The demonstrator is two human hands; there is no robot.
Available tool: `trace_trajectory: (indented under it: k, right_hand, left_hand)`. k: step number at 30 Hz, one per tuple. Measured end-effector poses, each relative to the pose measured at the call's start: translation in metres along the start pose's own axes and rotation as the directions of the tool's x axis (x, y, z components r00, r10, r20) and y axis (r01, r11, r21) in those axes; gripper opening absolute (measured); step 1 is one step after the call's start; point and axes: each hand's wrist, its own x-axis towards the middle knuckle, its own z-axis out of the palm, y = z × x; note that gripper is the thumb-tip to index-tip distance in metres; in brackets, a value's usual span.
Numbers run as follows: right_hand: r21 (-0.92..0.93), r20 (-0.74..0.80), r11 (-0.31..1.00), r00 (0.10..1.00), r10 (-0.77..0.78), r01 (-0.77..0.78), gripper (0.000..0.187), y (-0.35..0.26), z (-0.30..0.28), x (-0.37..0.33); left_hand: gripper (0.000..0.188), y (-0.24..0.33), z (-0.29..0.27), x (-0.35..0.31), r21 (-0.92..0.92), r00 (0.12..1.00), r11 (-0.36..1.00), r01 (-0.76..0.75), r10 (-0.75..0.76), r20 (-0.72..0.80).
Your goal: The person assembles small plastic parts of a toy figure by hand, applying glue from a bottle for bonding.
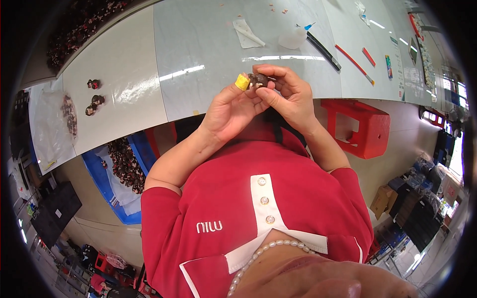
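Observation:
A small dark brown figurine (258, 79) with pale bits on it is held between my two hands, just above the near edge of the table (218, 94). My left hand (231, 109) steadies it from the left; yellow tape (242, 82) wraps the thumb tip. From the right, my right hand (290, 92) pinches it between thumb and fingers. The fingers partly cover the figurine, so its full shape is hidden. Farther left on the table lie small dark figurines (94, 105), one with a red patch (93, 84).
Beyond my hands are a crumpled white sheet (247, 35), a squeeze bottle (292, 38) with a blue tip, a black bar-shaped tool (323, 50) and a thin red stick (354, 63). A blue crate (133, 217) of figurines stands lower left. A red stool (373, 130) sits right.

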Motion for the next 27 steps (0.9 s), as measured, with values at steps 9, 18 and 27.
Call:
trace_trajectory:
  k: [9,18,27]
  right_hand:
    - [-0.328,0.064,0.931,0.987,-0.146,0.159,0.02,-0.022,-0.023,0.014]
    - [-0.65,0.327,0.699,0.94,-0.097,0.298,0.017,-0.05,-0.027,0.031]
    - [-0.677,0.358,0.649,0.926,-0.123,0.348,0.014,-0.047,-0.027,0.037]
  left_hand:
    - [0.035,0.002,-0.01,-0.002,0.106,0.999,0.993,0.047,-0.048,0.006]
    - [0.033,0.0,-0.011,0.002,0.216,0.999,0.976,0.026,-0.022,-0.023]
    - [0.03,0.003,-0.009,0.002,0.178,0.999,0.983,0.043,-0.041,-0.016]
